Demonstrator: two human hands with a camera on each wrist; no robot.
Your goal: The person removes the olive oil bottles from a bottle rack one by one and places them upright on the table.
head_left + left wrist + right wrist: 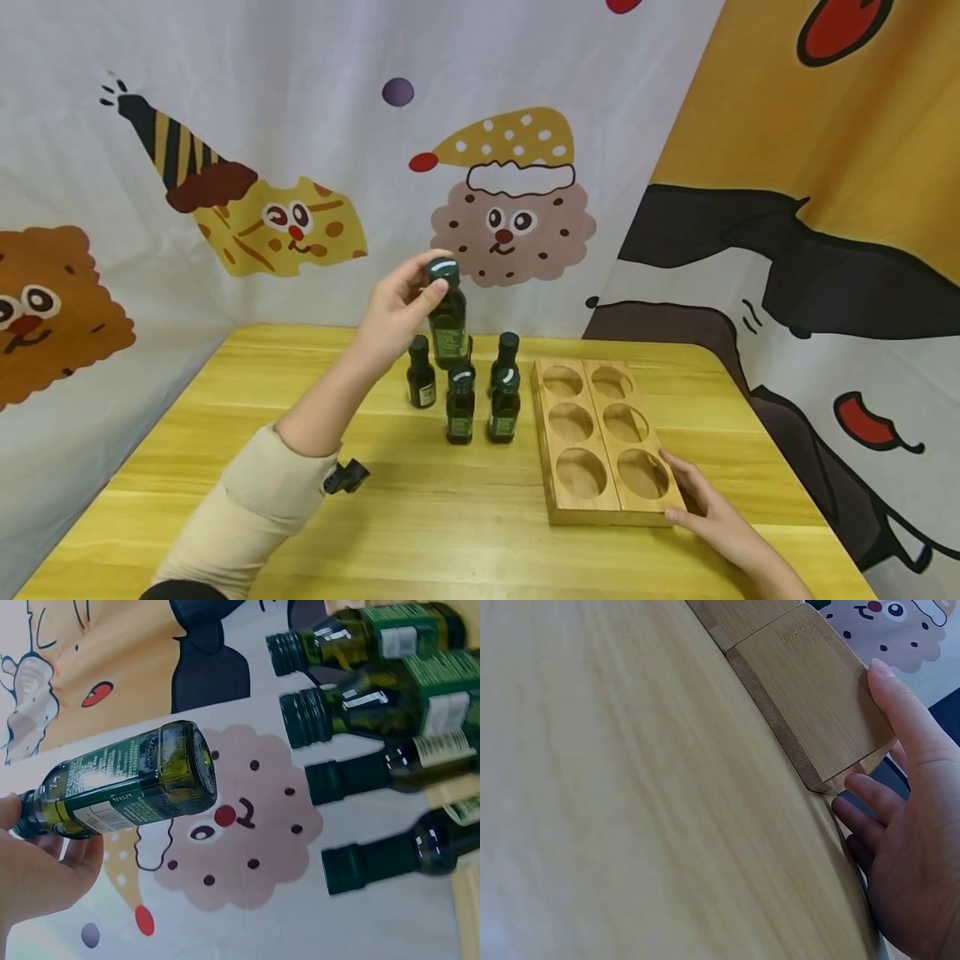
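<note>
My left hand [401,304] holds a dark green glass bottle [450,329] by its capped neck, between thumb and fingers, above the table. In the left wrist view the bottle [127,780] has a green label and a bare base facing away from the hand. Below it several similar bottles [504,408] stand upright on the table; one is partly hidden behind the raised bottle. My right hand [712,517] grips the near right corner of a wooden holder [585,504] with round holes. In the right wrist view thumb and fingers lie about the holder's end [810,697].
The wooden table [420,533] carries the bottles in its far middle and the holder to their right. A patterned cloth [315,100] hangs behind the table and along its right side. No bottle shows in the holder's holes.
</note>
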